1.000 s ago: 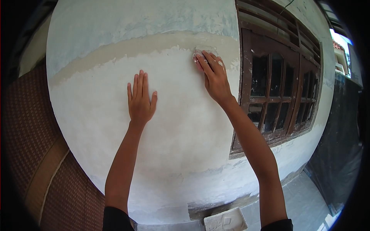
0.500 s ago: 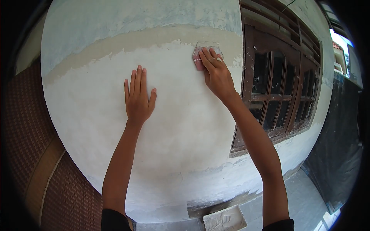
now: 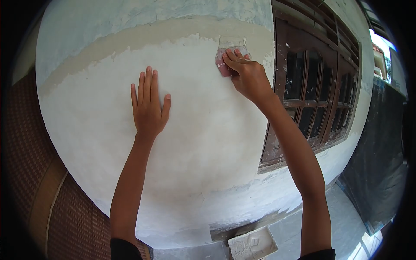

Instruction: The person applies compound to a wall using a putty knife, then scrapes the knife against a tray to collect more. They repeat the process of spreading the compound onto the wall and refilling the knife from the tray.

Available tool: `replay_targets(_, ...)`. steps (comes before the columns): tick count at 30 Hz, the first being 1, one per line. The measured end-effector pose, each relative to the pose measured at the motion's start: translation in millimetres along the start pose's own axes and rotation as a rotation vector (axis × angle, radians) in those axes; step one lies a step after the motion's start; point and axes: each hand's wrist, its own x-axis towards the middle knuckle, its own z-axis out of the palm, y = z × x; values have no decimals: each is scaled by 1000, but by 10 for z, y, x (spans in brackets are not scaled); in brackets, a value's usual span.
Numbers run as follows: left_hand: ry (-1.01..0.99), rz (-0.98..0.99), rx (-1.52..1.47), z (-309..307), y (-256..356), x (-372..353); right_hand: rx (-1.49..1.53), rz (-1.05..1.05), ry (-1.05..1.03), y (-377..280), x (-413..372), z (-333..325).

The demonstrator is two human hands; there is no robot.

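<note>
My right hand (image 3: 249, 76) presses a small flat scraper (image 3: 223, 64), reddish and smeared with white putty, against the wall (image 3: 203, 143) near the upper edge of the white coat. Just above the blade lies a fresh white patch on the bare tan band (image 3: 130, 41). My left hand (image 3: 148, 104) rests flat on the white putty, fingers together and pointing up, holding nothing.
A dark brown wooden window frame (image 3: 312, 82) with glass panes stands directly right of my right hand. A white tray with putty (image 3: 251, 245) sits on the grey floor below. A brown woven panel (image 3: 30, 173) is at left, a dark sheet (image 3: 381, 160) at right.
My right hand has drawn the scraper slightly down, its fingers curling more over the blade, leaving a fresh white patch above. The view has tilted a little; my left hand stays flat.
</note>
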Motion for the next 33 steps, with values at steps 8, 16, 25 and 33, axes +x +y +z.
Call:
replay_targets(8, 26, 16, 36, 11, 0, 7, -38, -1, -60, -64, -71, -42)
replay_targets(16, 2, 19, -23, 3, -26, 2, -39, 25, -95, -236, -277, -108)
replay_targets(25, 4, 15, -27, -17, -1, -2, 219, 132, 111, -506, -378, -537)
replay_targets(33, -22, -18, -17, -32, -1, -7, 718, 722, 404, 98, 213, -534)
